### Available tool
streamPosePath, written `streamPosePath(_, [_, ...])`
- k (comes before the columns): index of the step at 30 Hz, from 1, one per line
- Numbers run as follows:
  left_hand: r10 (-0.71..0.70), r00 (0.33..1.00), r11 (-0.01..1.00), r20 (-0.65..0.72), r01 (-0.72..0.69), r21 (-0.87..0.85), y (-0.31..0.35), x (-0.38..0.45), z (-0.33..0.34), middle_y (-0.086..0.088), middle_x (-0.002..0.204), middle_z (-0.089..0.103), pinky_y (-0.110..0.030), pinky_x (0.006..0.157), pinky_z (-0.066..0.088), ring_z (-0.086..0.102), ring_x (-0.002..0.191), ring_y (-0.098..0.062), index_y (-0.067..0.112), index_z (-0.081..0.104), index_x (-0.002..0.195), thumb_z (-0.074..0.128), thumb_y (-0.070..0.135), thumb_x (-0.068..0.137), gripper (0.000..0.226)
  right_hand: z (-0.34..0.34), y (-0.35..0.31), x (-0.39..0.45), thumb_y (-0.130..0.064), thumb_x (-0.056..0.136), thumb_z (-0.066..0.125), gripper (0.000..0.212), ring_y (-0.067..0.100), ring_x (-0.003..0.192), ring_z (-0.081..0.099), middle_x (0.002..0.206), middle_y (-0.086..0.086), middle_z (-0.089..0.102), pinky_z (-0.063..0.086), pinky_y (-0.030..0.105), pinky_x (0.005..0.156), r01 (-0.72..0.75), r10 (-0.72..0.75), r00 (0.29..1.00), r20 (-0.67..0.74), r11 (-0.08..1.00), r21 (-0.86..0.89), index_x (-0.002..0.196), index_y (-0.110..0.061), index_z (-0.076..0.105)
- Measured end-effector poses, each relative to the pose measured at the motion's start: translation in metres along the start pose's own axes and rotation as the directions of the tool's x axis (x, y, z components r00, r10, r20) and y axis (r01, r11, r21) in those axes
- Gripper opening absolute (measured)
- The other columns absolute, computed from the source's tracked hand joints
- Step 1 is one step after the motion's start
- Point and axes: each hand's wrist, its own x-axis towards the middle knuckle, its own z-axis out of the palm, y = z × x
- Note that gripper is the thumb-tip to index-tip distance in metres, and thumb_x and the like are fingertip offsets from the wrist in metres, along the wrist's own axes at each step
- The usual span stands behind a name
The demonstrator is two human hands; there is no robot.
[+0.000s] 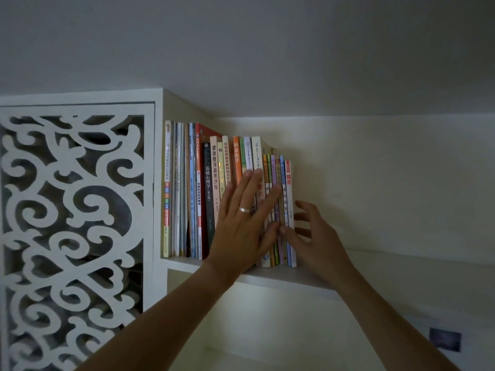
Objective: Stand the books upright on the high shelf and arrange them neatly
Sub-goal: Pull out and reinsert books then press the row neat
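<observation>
One row of roughly twenty books upright on a high white shelf, two hands raised to it, left hand flat with straight fingers pressing the spines, right hand at the row's right end, thumb on the last spine, fingers loosely spread behind, carved white panel at left.

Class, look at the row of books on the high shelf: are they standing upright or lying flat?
Upright. The books stand on the shelf with spines facing out, the left hand pressed flat against them.
</observation>
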Motion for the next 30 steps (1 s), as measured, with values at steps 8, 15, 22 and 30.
streamPosePath(8, [-0.008,0.999,0.999,0.034,0.009,-0.048,-0.002,-0.003,-0.001,-0.017,0.170,0.016,-0.061,0.125,0.015,0.010,0.159,-0.033,0.018,0.038,0.158,0.065,0.051,0.097,0.075,-0.003,-0.001,-0.005,-0.040,0.096,0.065,0.062,0.005,0.123,0.059,0.139,-0.012,0.059,0.052,0.020,0.096,-0.051,0.057,0.994,0.098,0.997,-0.061,0.152,-0.032,0.039])
streamPosePath(15, [-0.009,1.000,0.998,0.018,0.010,-0.057,-0.002,-0.003,0.001,-0.017,0.170,0.016,-0.060,0.127,0.014,0.010,0.159,-0.033,0.014,0.038,0.158,0.068,0.049,0.096,0.078,-0.006,0.007,-0.003,-0.048,0.090,0.071,0.071,0.005,0.135,0.051,0.146,-0.021,0.053,0.047,0.045,0.112,-0.134,0.119,0.973,0.198,0.989,0.064,0.150,-0.054,0.033])
streamPosePath(22, [-0.212,0.974,0.957,-0.077,0.190,-0.219,-0.005,-0.006,0.003,-0.018,0.167,0.020,-0.063,0.120,0.023,0.018,0.157,-0.035,0.002,0.036,0.154,0.054,0.038,0.097,0.070,0.001,-0.001,-0.005,-0.049,0.081,0.077,0.073,-0.025,0.101,0.050,0.115,-0.041,0.049,0.040,0.003,0.079,-0.098,0.106,0.981,0.162,0.994,-0.053,0.139,-0.052,0.033])
streamPosePath(30, [-0.316,0.942,0.932,-0.110,0.286,-0.221,-0.004,-0.005,0.001,-0.013,0.167,0.023,-0.059,0.123,0.022,0.017,0.158,-0.027,0.010,0.042,0.154,0.040,0.033,0.104,0.055,0.015,-0.013,0.004,-0.066,0.061,0.083,0.097,-0.001,0.112,0.060,0.125,-0.023,0.055,0.055,0.019,0.089,-0.131,0.124,0.975,0.185,0.991,0.028,0.137,-0.039,0.030])
